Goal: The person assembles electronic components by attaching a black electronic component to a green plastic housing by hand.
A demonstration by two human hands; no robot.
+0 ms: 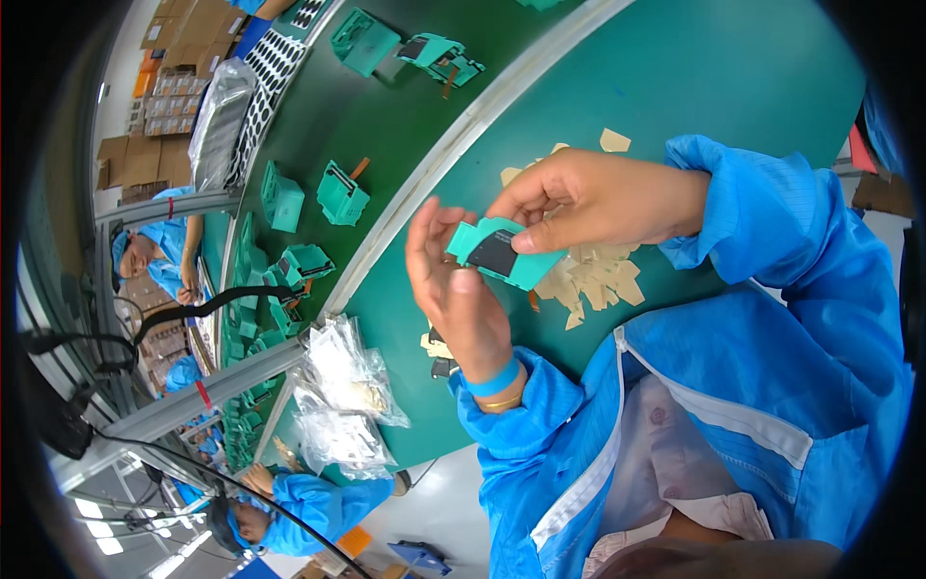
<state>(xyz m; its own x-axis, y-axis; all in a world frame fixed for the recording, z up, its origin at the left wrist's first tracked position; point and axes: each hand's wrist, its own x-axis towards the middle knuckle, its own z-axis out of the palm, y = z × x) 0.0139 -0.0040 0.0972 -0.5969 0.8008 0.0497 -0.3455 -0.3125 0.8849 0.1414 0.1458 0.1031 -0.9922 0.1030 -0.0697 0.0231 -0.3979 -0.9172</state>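
Between my hands is a small green plastic housing [529, 269], tilted, with a black label [493, 254] on its upper face. My left hand [461, 311] holds it from the left, thumb on its near edge and fingers raised behind. My right hand [608, 198] grips its right side; the thumb presses by the edge of the black label, and the curled fingers are partly hidden. Below the housing a short brown strip [534, 301] shows. A heap of cream paper pieces [603, 280] lies on the green table just beyond and under my right hand.
A metal rail [453, 145] separates my table from a green belt bearing several green housings [342, 193]. Clear plastic bags [347, 386] lie at the left. Small black pieces [442, 359] rest by my left wrist. Co-workers in blue [309, 507] are at the left, near sheets of black stickers [273, 72].
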